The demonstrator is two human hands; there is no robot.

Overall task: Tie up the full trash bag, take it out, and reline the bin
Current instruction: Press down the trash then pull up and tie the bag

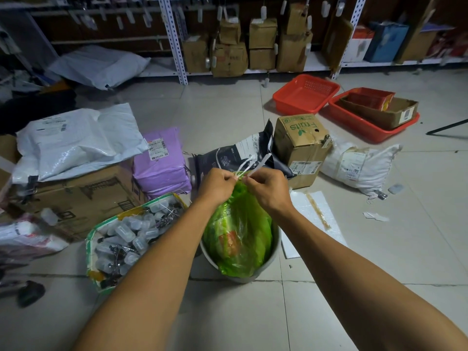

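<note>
We see green trash bag [238, 239] upright in bin [274, 252], neck up; left hand [217, 184], right hand [268, 188] pinch white drawstrings [254, 160]. Fruit box [301, 145] behind.

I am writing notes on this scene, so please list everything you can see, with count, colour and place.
trash bag: one, green, in the bin at centre, neck gathered
drawstring: white ends, above the bag neck
bin: one, grey, on the floor
box of small bottles: one, green-edged, left of the bin
cardboard boxes: one behind the bin, one far left, several on the shelves
parcel bags: white and purple at left, dark one behind the bin, white at right
baskets: two, red, back right
left hand: fingers pinch the drawstring
right hand: fingers pinch the drawstring
</note>
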